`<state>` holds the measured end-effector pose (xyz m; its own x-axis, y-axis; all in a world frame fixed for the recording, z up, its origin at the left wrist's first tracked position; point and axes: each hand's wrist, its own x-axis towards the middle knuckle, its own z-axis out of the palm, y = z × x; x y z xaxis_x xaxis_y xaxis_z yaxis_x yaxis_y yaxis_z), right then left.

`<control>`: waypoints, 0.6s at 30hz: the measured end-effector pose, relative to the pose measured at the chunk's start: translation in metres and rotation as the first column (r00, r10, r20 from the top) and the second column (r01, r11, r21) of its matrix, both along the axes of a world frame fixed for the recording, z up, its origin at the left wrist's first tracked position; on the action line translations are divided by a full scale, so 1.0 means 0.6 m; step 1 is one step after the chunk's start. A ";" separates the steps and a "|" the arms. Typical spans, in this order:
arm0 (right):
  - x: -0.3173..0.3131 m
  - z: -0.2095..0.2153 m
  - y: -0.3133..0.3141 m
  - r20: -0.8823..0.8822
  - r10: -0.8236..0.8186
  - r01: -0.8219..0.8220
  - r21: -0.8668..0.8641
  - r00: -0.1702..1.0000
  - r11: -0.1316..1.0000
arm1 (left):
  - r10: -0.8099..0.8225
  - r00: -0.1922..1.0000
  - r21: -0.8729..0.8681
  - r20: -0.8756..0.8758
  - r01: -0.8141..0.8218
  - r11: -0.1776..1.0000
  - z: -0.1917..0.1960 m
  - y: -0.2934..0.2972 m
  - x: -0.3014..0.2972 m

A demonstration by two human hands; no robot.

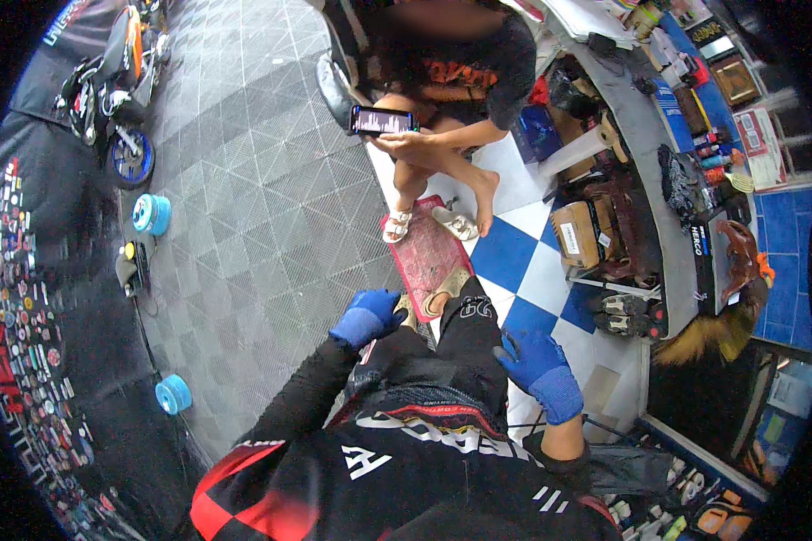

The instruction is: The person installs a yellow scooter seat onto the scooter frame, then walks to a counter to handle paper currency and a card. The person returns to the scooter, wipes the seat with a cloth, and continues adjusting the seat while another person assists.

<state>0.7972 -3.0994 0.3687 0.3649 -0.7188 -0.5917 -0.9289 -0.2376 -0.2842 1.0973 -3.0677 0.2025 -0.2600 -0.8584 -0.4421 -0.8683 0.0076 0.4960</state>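
Left hand, blue-gloved: palm down at left knee, fingers loosely bent; underside hidden, cannot tell how far closed.

Black trousers: on the wearer's legs, between the hands, left hand against the near knee. Judged light, soft, limp, not fragile; best hold a pinched fold just beside right hand.

Right hand, blue-gloved: beside right thigh, fingers parted, nothing seen held.

Obs.: hidden, cut-off and unreadable areas.
Left hand: fingertips curl out of sight; contact with left leg undetermined. Right hand: palm hidden. Seated person's head blurred, cut by upper edge. Phone: screen detail too small to tell.
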 end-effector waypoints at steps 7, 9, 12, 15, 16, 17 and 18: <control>-0.016 -0.081 0.011 0.064 -0.015 0.009 0.089 0.998 0.996 | 0.061 0.998 0.063 -0.018 -0.060 0.996 -0.070 0.031 -0.003; -0.025 -0.142 0.008 0.059 -0.037 0.028 0.144 0.998 0.989 | 0.068 0.997 0.103 -0.031 -0.064 0.993 -0.106 0.055 -0.001; -0.046 -0.275 -0.001 0.008 -0.131 0.127 0.211 0.991 0.969 | 0.063 0.997 0.255 -0.042 -0.050 0.966 -0.174 0.090 0.006; -0.061 -0.422 0.009 -0.077 -0.196 0.206 0.161 0.978 0.965 | 0.088 0.996 0.403 -0.007 -0.078 0.912 -0.241 0.135 -0.003; -0.063 -0.456 0.035 -0.100 -0.183 0.189 0.046 0.978 0.981 | 0.115 0.993 0.526 0.030 -0.113 0.843 -0.266 0.147 -0.011; -0.065 -0.484 0.056 -0.173 -0.189 0.187 -0.031 0.966 0.982 | 0.166 0.986 0.580 0.030 -0.152 0.800 -0.289 0.164 -0.020; -0.065 -0.509 0.073 -0.236 -0.310 0.357 0.192 0.921 0.914 | 0.215 0.976 0.631 0.034 -0.188 0.752 -0.307 0.185 -0.028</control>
